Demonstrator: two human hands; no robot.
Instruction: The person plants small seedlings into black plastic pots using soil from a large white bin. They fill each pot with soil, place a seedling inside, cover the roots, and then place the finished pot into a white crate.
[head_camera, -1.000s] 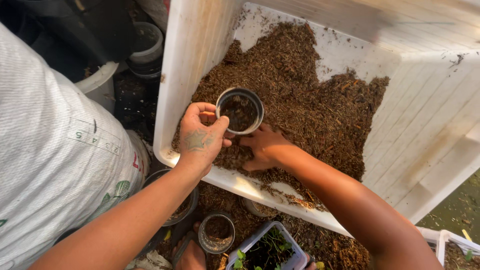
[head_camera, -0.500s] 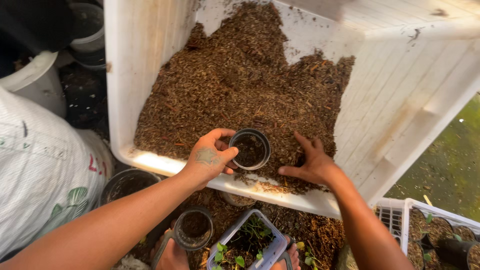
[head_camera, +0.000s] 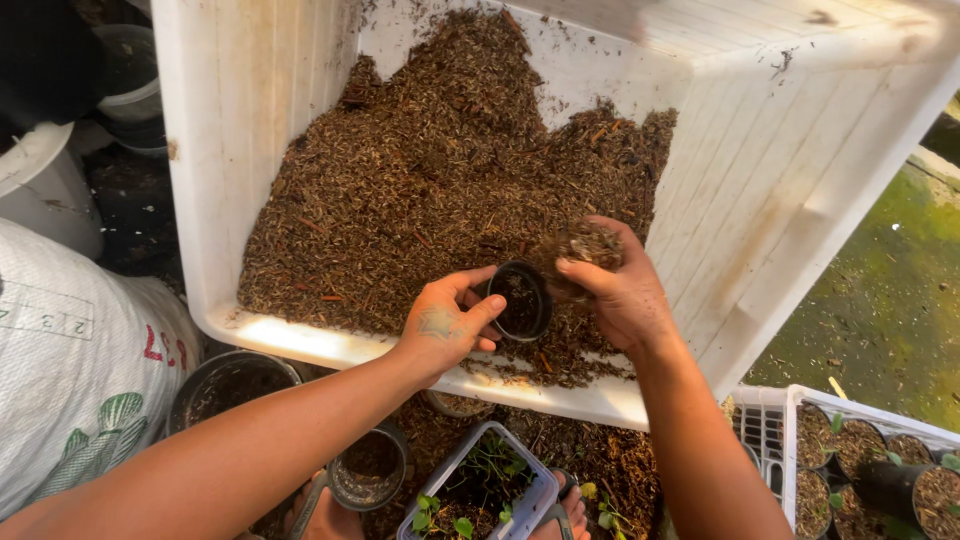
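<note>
**One small pot held over a white tub of brown mix**

Far left: one pale bucket (head_camera: 45, 185), cut off by the frame edge, beside one white printed sack (head_camera: 75, 370), only partly in view. Above, two dark stacked containers (head_camera: 130, 85) in shadow, hard to make out.

Below the tub's near rim: two round pots, one larger with a dark inside (head_camera: 228, 385), one smaller (head_camera: 368, 468), both partly behind the left forearm. Next, one clear tray of green seedlings (head_camera: 480, 495), cut off at the bottom edge.

Centre: one large white tub (head_camera: 255, 110), tilted, with brown fibrous potting mix (head_camera: 440, 200) heaped against its back wall and spread down to the near rim.

Left hand (head_camera: 440, 328): grip clamped on one small black pot (head_camera: 520, 300), thumb and fingers around its left side, held just above the mix near the tub's front edge. Pot's inside dark; fill level hard to tell.

Right hand (head_camera: 625, 290): just beside the pot, touching its right rim, fingers curled together around one clump of mix (head_camera: 590, 243) raised above the pot's mouth.

Far right: one white slatted crate (head_camera: 770, 425) with at least four soil-filled pots (head_camera: 815, 435), the row cut off by the frame edge, count uncertain. Behind, greenish wet ground (head_camera: 890, 300).
</note>
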